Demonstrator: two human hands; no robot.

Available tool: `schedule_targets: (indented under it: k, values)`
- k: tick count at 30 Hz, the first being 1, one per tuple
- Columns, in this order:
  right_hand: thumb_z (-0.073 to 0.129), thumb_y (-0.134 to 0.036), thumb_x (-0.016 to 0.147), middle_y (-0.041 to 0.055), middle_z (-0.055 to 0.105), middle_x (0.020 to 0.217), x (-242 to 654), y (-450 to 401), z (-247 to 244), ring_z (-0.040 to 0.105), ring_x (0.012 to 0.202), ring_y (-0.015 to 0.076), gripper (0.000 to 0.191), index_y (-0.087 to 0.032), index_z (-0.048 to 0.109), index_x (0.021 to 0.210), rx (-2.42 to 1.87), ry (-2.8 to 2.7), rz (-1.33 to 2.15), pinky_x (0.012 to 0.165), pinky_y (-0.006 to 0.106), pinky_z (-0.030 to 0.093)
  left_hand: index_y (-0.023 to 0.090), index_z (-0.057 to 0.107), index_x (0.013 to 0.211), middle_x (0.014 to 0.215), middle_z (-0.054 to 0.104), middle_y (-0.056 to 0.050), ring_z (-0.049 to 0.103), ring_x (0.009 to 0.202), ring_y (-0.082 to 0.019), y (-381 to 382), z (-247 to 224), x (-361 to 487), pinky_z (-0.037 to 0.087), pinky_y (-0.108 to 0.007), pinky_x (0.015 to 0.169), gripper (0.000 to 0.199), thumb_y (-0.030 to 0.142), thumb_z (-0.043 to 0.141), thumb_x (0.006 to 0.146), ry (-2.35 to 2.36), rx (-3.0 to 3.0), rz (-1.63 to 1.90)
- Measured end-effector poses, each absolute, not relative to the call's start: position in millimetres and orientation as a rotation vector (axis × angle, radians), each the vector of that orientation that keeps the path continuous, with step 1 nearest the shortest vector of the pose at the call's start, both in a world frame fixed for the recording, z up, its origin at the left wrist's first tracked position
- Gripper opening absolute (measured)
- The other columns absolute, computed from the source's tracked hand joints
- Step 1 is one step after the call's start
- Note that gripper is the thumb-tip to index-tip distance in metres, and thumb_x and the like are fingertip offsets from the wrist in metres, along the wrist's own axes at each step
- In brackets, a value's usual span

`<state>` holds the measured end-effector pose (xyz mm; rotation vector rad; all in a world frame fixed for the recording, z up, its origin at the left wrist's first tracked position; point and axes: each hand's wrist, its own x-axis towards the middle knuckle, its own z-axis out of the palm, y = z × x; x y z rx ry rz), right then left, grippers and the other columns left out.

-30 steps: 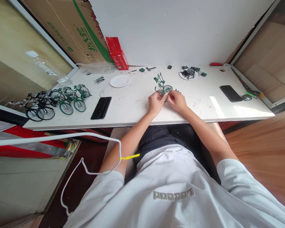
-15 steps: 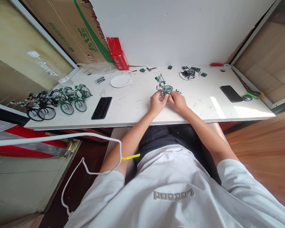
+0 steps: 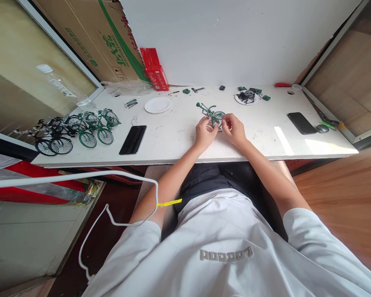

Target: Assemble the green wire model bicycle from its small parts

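Note:
My left hand (image 3: pixel 205 133) has its fingers closed on a small green model bicycle (image 3: pixel 210 111), held over the white table. One wheel of the model shows between my hands, and its frame points up and to the left. At the right side of that wheel is my right hand (image 3: pixel 234 128), thumb and fingers pinched together. Whether a small part sits in that pinch is too small to tell.
Finished-looking green bicycles (image 3: pixel 105 128) and black ones (image 3: pixel 58 138) stand at the left, beside a phone (image 3: pixel 132 140). Behind are a white plate (image 3: pixel 157 105), a red box (image 3: pixel 158 78) and a plate of black parts (image 3: pixel 246 97). Another phone (image 3: pixel 302 123) lies right.
The green model has tipped, its frame now leaning further left and lower. My right hand has shifted slightly right and up, its fingers more curled.

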<state>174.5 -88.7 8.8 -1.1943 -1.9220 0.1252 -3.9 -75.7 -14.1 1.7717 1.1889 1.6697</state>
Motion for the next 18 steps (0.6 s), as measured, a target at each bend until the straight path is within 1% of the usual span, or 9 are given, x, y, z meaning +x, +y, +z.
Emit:
schedule_targets:
  k: [3, 5, 8, 10, 13, 15, 18]
  values:
    - [0.044, -0.044, 0.115, 0.0122, 0.075, 0.106, 176.1, -90.4, 11.8, 0.067, 0.097, 0.0274, 0.033, -0.024, 0.069, 0.123, -1.140, -1.991, -0.016, 0.080, 0.038, 0.052, 0.020, 0.075, 0.096, 0.096, 0.073, -0.006, 0.069, 0.078, -0.015, -76.7, -8.6, -6.5, 0.058, -0.024, 0.064, 0.017, 0.034, 0.084, 0.093, 1.172, 1.793, 1.683]
    - [0.046, -0.036, 0.114, 0.0154, 0.075, 0.114, 177.8, -90.0, 14.3, 0.066, 0.109, 0.0316, 0.031, -0.024, 0.072, 0.127, -1.115, -2.043, -0.105, 0.080, 0.040, 0.054, 0.022, 0.070, 0.083, 0.087, 0.069, -0.004, 0.066, 0.075, -0.016, -76.9, -3.2, -9.5, 0.060, -0.027, 0.071, 0.027, 0.042, 0.082, 0.097, 1.132, 1.837, 1.658]
    - [0.048, -0.033, 0.113, 0.0168, 0.074, 0.120, 181.6, -89.2, 20.7, 0.064, 0.114, 0.0338, 0.031, -0.026, 0.074, 0.129, -1.087, -2.099, -0.167, 0.080, 0.042, 0.057, 0.023, 0.064, 0.075, 0.080, 0.064, -0.004, 0.065, 0.076, -0.019, -77.7, 7.3, -15.3, 0.062, -0.030, 0.077, 0.044, 0.055, 0.075, 0.104, 1.031, 1.905, 1.594]
    - [0.047, -0.033, 0.115, 0.0160, 0.073, 0.119, 184.7, -89.9, 26.9, 0.063, 0.115, 0.0332, 0.030, -0.026, 0.074, 0.126, -1.052, -2.127, -0.197, 0.078, 0.042, 0.057, 0.023, 0.065, 0.076, 0.081, 0.064, -0.005, 0.066, 0.078, -0.019, -80.0, 15.2, -18.8, 0.062, -0.031, 0.077, 0.044, 0.056, 0.075, 0.103, 1.009, 1.927, 1.583]
    - [0.044, -0.037, 0.118, 0.0150, 0.073, 0.118, 188.1, -93.4, 37.7, 0.063, 0.115, 0.0322, 0.032, -0.027, 0.074, 0.123, -1.009, -2.133, -0.239, 0.080, 0.042, 0.056, 0.021, 0.071, 0.083, 0.084, 0.066, -0.004, 0.068, 0.082, -0.019, -87.8, 28.0, -21.9, 0.062, -0.029, 0.078, 0.033, 0.048, 0.081, 0.099, 0.963, 1.951, 1.558]
    - [0.045, -0.040, 0.119, 0.0148, 0.072, 0.119, 188.3, -96.6, 44.4, 0.063, 0.117, 0.0325, 0.031, -0.028, 0.074, 0.124, -0.992, -2.111, -0.248, 0.085, 0.044, 0.058, 0.020, 0.075, 0.091, 0.090, 0.069, -0.005, 0.070, 0.087, -0.019, -95.4, 37.2, -22.8, 0.063, -0.029, 0.082, 0.025, 0.043, 0.083, 0.097, 0.916, 1.957, 1.546]
    - [0.049, -0.045, 0.118, 0.0141, 0.071, 0.122, 186.0, -100.6, 51.5, 0.062, 0.122, 0.0347, 0.029, -0.030, 0.073, 0.126, -0.957, -2.056, -0.239, 0.099, 0.053, 0.058, 0.020, 0.079, 0.101, 0.099, 0.072, -0.006, 0.072, 0.094, -0.019, -107.5, 50.8, -23.8, 0.063, -0.028, 0.083, 0.022, 0.042, 0.082, 0.097, 0.871, 1.976, 1.541]
